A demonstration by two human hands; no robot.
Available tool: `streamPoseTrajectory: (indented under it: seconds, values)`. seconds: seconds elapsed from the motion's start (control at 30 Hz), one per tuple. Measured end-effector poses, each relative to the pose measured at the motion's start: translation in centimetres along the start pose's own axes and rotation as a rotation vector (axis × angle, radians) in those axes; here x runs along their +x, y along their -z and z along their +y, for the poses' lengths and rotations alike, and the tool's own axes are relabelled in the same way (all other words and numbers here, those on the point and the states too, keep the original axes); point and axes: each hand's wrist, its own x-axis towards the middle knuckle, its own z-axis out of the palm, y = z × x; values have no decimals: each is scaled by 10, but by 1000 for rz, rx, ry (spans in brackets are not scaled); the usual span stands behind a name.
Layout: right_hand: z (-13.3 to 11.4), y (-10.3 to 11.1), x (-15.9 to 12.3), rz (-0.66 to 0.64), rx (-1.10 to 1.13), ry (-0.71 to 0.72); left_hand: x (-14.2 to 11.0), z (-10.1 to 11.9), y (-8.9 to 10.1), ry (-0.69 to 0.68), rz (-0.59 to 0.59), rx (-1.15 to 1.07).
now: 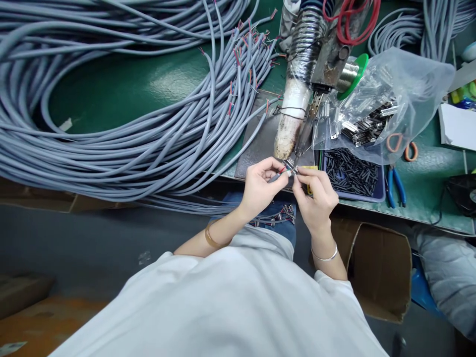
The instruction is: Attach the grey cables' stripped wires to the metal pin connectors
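My left hand (260, 187) is closed in a pinch on the end of a grey cable (274, 177), whose thin coloured wires stick out between the fingertips. Close beside it, my right hand (316, 196) pinches a small metal connector (295, 170) between thumb and forefinger. The wire ends and the connector meet just below the tip of a mounted soldering iron (308, 126); whether they touch is too small to tell. Left of the iron, a wrapped fume hose (292, 106) points down at the same spot. More cables with connectors (284, 214) lie across my lap.
Bundled grey cables (148, 158) with stripped ends cover the left of the green bench. To the right are a bag of metal connectors (372, 119), a bin of black sleeves (351, 173), blue-handled pliers (394, 186) and a solder spool (351, 77). Below stands a cardboard box (381, 267).
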Motion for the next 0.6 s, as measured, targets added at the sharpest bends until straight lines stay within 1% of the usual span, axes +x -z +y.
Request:
streamPoseTrajectory:
  seconds: [0.1, 0.2, 0.3, 0.43, 0.53, 0.6]
  values:
    - [-3, 1, 3, 22, -7, 1, -1, 5, -2, -36, 6, 13]
    - [-6, 4, 5, 28, -11, 12, -1, 8, -1, -41, -4, 7]
    - [-6, 5, 2, 14, -36, 52, 0, 7, 2, -11, -27, 11]
    - [-3, 5, -3, -37, -82, 98, 0, 0, 6, 40, -49, 52]
    - [-2, 6, -6, -41, -65, 93, -2, -2, 6, 54, -53, 42]
    - [-2, 7, -7, -18, -39, 71, -3, -2, 6, 81, -58, 12]
